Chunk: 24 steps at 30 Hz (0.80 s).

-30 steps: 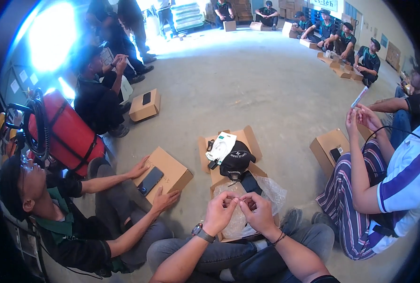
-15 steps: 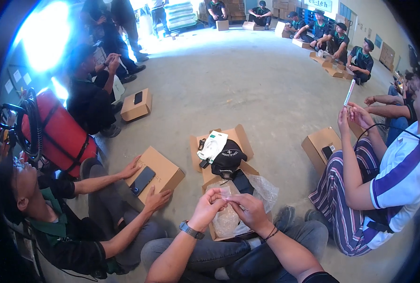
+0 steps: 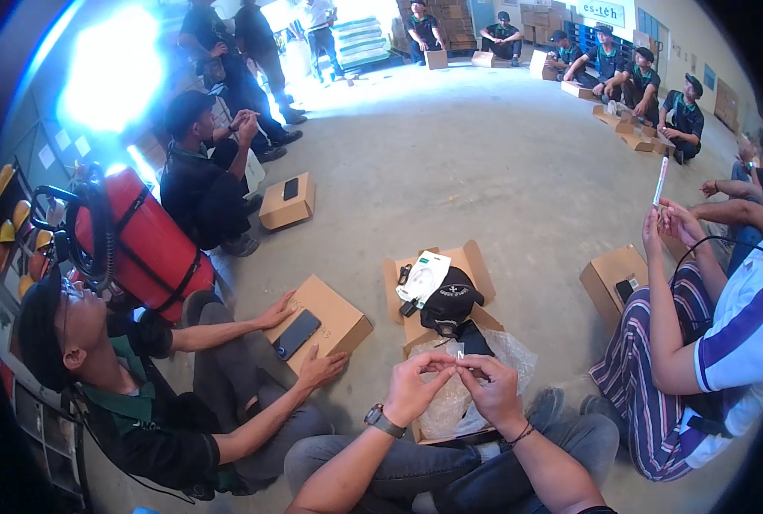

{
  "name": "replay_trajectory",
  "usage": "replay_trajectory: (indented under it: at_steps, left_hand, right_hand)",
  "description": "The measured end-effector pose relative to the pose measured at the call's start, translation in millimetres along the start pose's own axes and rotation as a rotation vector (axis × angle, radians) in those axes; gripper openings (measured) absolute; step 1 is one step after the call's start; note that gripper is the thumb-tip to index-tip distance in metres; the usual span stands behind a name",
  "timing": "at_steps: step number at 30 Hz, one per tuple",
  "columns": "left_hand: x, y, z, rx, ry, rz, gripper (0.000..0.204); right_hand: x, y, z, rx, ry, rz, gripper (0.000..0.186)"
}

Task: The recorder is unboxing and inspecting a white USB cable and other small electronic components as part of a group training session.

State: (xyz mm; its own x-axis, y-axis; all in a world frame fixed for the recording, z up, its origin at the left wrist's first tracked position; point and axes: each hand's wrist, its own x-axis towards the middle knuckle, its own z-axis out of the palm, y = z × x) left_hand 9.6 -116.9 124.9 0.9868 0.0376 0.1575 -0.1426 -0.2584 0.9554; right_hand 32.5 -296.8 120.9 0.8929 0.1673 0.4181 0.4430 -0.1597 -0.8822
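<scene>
My left hand (image 3: 420,385) and my right hand (image 3: 493,390) meet at pinched fingertips, gripping a small clear packet (image 3: 456,350) with something pale in it, too small to identify. Beneath them is bubble wrap (image 3: 518,364) in an open cardboard box (image 3: 476,257). The box also holds a black cap-like fabric item (image 3: 450,295) with white stitching, a white package (image 3: 426,272) with dark small items beside it, and a dark flat item partly hidden behind my fingers.
A person (image 3: 116,403) at my left holds a closed box (image 3: 344,325) with a phone (image 3: 294,332) on it, near a red cylinder (image 3: 142,240). A person (image 3: 707,360) at right holds a white stick-like object (image 3: 661,180). Several others sit around with boxes; some stand at back left.
My hands stay pinched together, with slight shifts of the fingers; the clear packet now shows above my fingertips. The view has swung slightly, first one way, then back.
</scene>
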Motion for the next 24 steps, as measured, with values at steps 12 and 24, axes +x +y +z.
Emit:
replay_trajectory:
  at_steps: [12, 24]
  left_hand:
    - [0.4, -14.1, 3.1, -0.12, 0.037, 0.029, 0.016]
    - [1.3, -14.3, 1.2, -0.069, 0.02, 0.008, 0.018]
  right_hand:
    - [-3.4, 10.5, 0.2, 0.291, 0.0, 0.254, 0.01]
    - [-2.5, 16.9, 1.9, 0.408, -0.04, 0.319, 0.026]
